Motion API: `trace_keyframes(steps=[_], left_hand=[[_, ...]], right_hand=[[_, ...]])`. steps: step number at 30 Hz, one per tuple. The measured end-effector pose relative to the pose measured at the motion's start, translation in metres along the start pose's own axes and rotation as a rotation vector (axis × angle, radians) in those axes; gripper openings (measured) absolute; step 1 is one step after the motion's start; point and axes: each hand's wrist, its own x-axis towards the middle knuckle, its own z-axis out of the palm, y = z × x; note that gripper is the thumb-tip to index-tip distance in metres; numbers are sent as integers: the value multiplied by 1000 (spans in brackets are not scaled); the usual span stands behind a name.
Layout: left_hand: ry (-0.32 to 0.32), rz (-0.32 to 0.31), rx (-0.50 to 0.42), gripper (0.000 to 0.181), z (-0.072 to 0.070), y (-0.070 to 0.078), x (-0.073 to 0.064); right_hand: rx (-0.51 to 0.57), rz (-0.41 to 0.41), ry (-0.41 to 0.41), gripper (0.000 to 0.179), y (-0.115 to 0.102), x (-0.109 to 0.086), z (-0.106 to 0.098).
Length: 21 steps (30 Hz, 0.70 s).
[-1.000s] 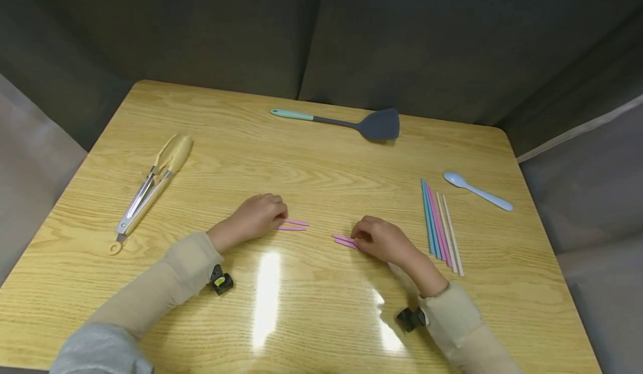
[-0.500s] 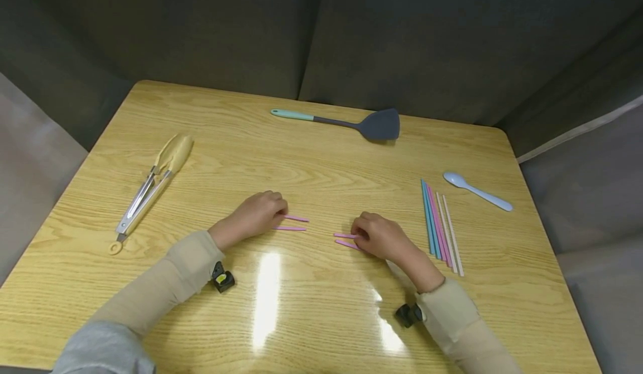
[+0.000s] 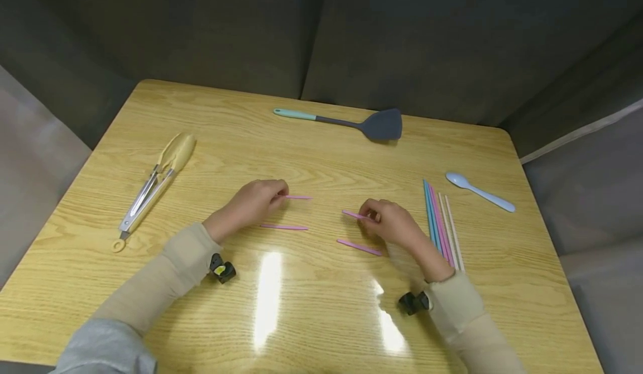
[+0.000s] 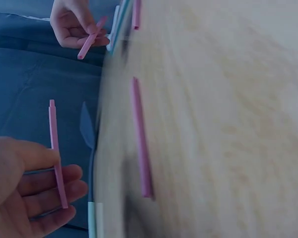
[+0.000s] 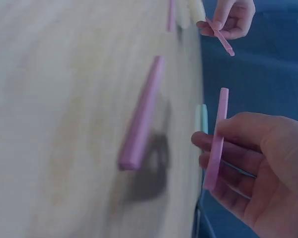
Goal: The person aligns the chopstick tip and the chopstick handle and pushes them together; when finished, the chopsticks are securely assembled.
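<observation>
My left hand (image 3: 251, 204) pinches a short pink chopstick piece (image 4: 53, 129) between thumb and fingers, raised off the table. One end of that piece narrows to a small stub. On the other side my right hand (image 3: 397, 226) pinches a similar pink chopstick piece (image 5: 222, 106), also lifted. Two more pieces lie on the wood: the left table piece (image 3: 284, 227) just below my left hand, and the right table piece (image 3: 359, 247) below my right hand. The held pieces point roughly toward each other, with a gap between them.
Blue, pink and white chopsticks (image 3: 436, 220) lie side by side beyond my right hand, partly covered by my forearm. A pale blue spoon (image 3: 477, 191) is to their right. A spatula (image 3: 346, 121) lies along the far edge, tongs (image 3: 150, 192) at the left of the table (image 3: 321, 318).
Both hands have moved away from the table's near side, each lifting one pink chopstick piece. The other two pieces stay on the table, now more fully uncovered.
</observation>
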Motion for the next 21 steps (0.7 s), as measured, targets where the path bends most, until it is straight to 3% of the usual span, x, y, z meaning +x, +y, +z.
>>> trace_keyframes(steps=[6, 15, 21], left_hand=[[72, -34, -43, 8, -13, 9, 6], [134, -148, -302, 12, -28, 22, 12], [181, -101, -341, 13, -32, 31, 14]], right_hand=[[95, -37, 90, 12, -4, 5, -11], [333, -15, 196, 19, -15, 7, -24], [377, -33, 271, 19, -21, 8, -27]])
